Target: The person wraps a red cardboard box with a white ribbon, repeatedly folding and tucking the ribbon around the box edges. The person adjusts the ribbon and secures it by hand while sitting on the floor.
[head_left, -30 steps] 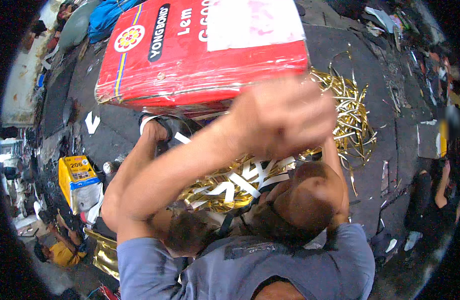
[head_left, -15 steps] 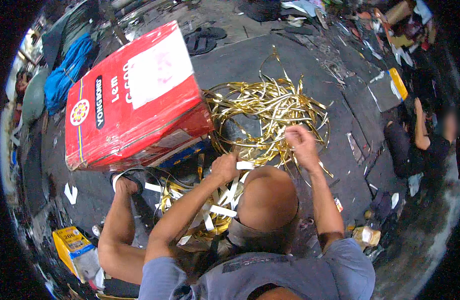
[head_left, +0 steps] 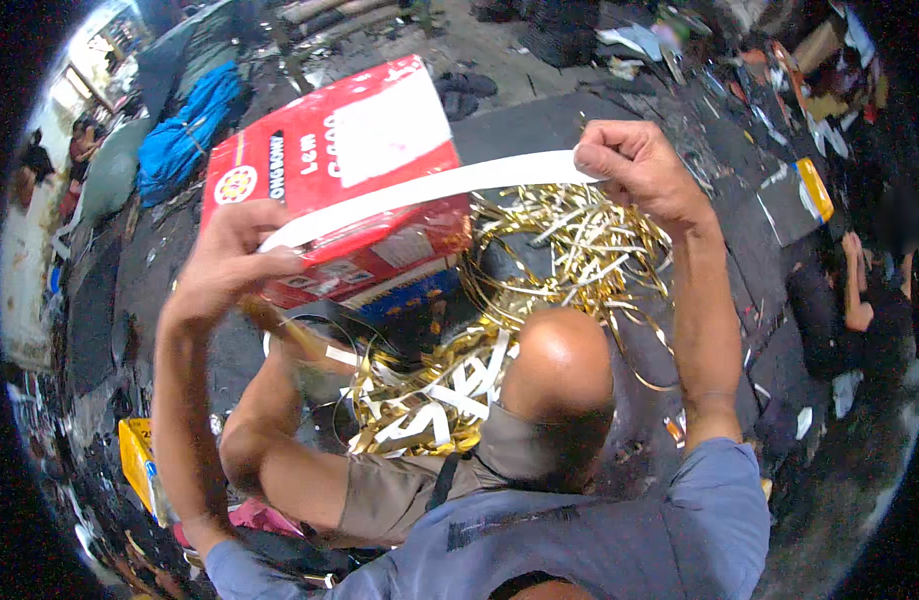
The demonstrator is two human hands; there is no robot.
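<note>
Big red cardboard carton [head_left: 305, 195] at the back, a white sheet across its top! Just to its right sprawls a wide tangle of gold-and-white strips [head_left: 580, 240], and closer in sits a smaller heap of white and gold offcuts [head_left: 445, 395]. Now the long white strip [head_left: 430, 192], up in the air, bowed gently across the view of the carton! Left hand [head_left: 235, 245] pinches one end; right hand [head_left: 645, 175], fingers curled, grips the other.
</note>
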